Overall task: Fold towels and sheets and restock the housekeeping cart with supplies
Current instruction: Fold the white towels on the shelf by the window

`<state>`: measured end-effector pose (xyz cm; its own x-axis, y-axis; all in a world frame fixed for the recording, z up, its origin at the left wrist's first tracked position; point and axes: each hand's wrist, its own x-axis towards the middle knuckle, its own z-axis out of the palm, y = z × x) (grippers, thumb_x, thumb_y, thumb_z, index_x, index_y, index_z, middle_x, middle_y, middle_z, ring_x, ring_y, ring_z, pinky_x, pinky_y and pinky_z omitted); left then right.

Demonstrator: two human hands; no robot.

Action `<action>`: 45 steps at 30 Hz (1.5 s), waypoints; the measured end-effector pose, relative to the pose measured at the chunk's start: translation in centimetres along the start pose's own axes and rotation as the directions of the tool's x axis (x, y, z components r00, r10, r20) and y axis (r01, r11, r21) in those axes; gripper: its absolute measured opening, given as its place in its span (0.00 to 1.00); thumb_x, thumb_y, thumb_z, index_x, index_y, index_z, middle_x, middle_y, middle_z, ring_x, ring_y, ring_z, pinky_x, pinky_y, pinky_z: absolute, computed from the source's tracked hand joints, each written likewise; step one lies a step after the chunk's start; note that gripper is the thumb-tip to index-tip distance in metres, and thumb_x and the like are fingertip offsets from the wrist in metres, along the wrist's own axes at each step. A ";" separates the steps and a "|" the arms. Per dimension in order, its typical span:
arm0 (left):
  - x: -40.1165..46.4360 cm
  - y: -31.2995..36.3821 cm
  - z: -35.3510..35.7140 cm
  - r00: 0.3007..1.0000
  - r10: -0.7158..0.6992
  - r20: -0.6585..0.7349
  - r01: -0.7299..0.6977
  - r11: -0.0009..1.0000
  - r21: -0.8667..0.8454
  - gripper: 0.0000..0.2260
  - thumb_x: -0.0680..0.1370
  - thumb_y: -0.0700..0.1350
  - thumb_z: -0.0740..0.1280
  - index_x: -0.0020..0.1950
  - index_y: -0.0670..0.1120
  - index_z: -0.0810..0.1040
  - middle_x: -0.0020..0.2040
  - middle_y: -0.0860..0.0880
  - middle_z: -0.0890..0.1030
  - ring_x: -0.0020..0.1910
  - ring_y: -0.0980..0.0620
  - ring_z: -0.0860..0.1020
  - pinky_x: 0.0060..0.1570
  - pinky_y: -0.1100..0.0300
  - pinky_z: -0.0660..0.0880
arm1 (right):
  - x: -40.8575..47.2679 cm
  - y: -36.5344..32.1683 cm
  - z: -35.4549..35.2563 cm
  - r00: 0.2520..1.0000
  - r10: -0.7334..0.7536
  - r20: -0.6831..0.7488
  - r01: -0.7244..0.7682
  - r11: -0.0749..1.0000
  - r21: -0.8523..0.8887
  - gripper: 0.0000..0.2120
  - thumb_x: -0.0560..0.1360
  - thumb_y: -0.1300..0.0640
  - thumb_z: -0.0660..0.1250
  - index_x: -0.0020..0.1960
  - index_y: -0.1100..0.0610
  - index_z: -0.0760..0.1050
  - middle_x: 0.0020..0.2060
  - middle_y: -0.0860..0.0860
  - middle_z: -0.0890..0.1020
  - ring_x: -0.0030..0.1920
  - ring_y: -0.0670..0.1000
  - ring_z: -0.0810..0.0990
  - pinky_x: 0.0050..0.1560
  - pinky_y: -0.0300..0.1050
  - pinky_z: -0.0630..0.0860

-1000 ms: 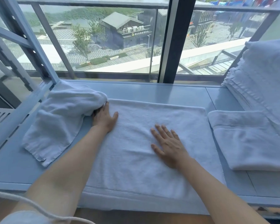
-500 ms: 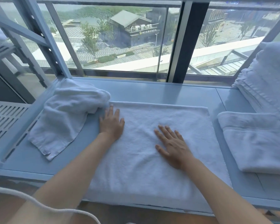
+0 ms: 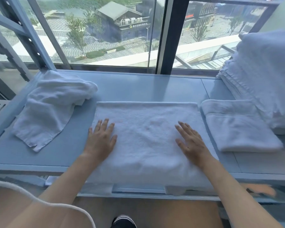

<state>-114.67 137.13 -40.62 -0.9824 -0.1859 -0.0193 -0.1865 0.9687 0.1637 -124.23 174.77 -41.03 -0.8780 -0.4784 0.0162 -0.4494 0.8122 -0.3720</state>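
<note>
Both hands now lie wider apart than half a second ago, the left hand (image 3: 101,139) and right hand (image 3: 192,142) flat and released on the spread towel (image 3: 145,129), smoothing it; next, I judge, each must pinch an edge to fold.

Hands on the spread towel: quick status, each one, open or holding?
Left hand: open, fingers straight, flat on the spread towel near its left edge.
Right hand: open, flat on the same towel, holding nothing.
</note>
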 end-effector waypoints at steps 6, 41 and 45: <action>-3.4 3.5 2.0 0.980 0.164 0.114 -0.163 0.986 -0.022 0.29 0.84 0.64 0.47 0.84 0.60 0.46 0.84 0.55 0.42 0.83 0.51 0.40 0.79 0.40 0.42 | -2.3 -0.6 1.0 0.997 0.040 0.060 -0.033 0.994 -0.107 0.29 0.85 0.44 0.52 0.84 0.46 0.48 0.83 0.40 0.45 0.82 0.45 0.40 0.81 0.48 0.39; -12.2 11.5 4.4 0.946 0.300 0.122 -0.306 0.952 0.031 0.35 0.82 0.70 0.38 0.84 0.53 0.40 0.84 0.52 0.38 0.82 0.50 0.34 0.79 0.38 0.40 | -9.9 -6.0 4.6 0.976 -0.174 0.128 0.197 0.960 -0.200 0.36 0.83 0.30 0.44 0.84 0.47 0.40 0.83 0.45 0.39 0.82 0.48 0.36 0.81 0.53 0.37; -9.9 12.0 4.2 0.956 0.268 0.124 -0.273 0.962 0.029 0.35 0.80 0.70 0.34 0.83 0.54 0.37 0.83 0.56 0.33 0.80 0.53 0.30 0.78 0.41 0.34 | -7.2 -5.4 4.0 0.979 -0.146 0.142 0.170 0.969 -0.179 0.36 0.82 0.29 0.40 0.84 0.45 0.38 0.82 0.41 0.36 0.81 0.44 0.33 0.81 0.51 0.37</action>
<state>-107.23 151.29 -42.64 -0.9901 0.1019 -0.0966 0.0886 0.9871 0.1336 -114.81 172.49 -42.86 -0.7708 -0.6341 -0.0616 -0.6143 0.7654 -0.1917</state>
